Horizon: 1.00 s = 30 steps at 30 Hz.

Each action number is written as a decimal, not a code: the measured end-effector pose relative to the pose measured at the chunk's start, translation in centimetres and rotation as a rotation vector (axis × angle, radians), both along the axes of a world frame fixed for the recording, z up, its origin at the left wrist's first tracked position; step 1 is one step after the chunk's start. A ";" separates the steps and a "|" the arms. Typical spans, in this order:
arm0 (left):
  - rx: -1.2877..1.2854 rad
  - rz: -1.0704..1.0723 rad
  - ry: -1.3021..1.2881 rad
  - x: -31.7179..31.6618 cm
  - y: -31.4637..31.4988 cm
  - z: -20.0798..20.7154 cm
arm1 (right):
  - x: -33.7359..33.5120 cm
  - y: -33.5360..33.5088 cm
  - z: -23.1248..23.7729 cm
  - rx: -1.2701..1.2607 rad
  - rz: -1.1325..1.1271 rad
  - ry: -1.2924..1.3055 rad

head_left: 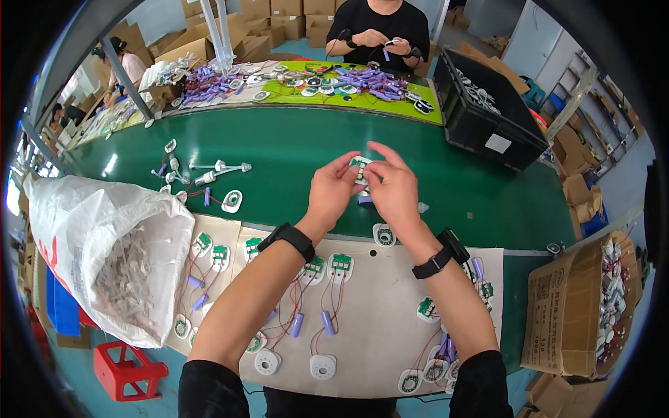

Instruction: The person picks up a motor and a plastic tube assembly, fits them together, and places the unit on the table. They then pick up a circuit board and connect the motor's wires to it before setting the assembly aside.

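Observation:
Over the green bench, my left hand (330, 189) and my right hand (394, 189) meet on a white plastic piece carrying a green circuit board (360, 167). The fingers of both hands close around its edges, and my right index finger sticks up. Just below it, partly hidden by my right hand, is a purple battery cell (364, 199). A white housing with a round board (384, 235) lies near my right wrist. Between my forearms, green boards on white plates (340, 266) are joined by thin wires to purple cells (327, 322) and round white discs (323, 366).
At left, a white sack (77, 209) spills small clear plastic parts. A black bin (481, 118) stands at the far right, and a cardboard box of parts (557, 327) at near right. Across the bench, a co-worker (380, 35) handles a part behind piled purple cells (373, 82).

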<state>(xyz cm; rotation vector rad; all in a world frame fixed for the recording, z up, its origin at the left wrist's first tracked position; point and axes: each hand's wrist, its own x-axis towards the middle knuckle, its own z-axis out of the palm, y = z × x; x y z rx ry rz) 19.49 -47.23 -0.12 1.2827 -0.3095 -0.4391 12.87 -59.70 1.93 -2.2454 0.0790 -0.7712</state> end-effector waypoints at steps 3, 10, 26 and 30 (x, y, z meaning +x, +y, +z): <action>0.013 -0.024 0.022 0.4 -0.6 0.5 | 0.3 -0.8 0.0 -0.033 -0.017 0.018; 0.084 0.012 0.074 8.0 -0.6 0.9 | 0.2 -5.7 2.3 -0.183 -0.029 0.166; 0.867 -0.136 -0.576 2.0 12.6 7.6 | -30.6 -4.9 19.8 -0.418 -0.476 0.259; 0.896 -0.106 -0.921 -13.4 27.6 15.6 | -38.1 -5.7 25.2 -0.310 -0.809 0.071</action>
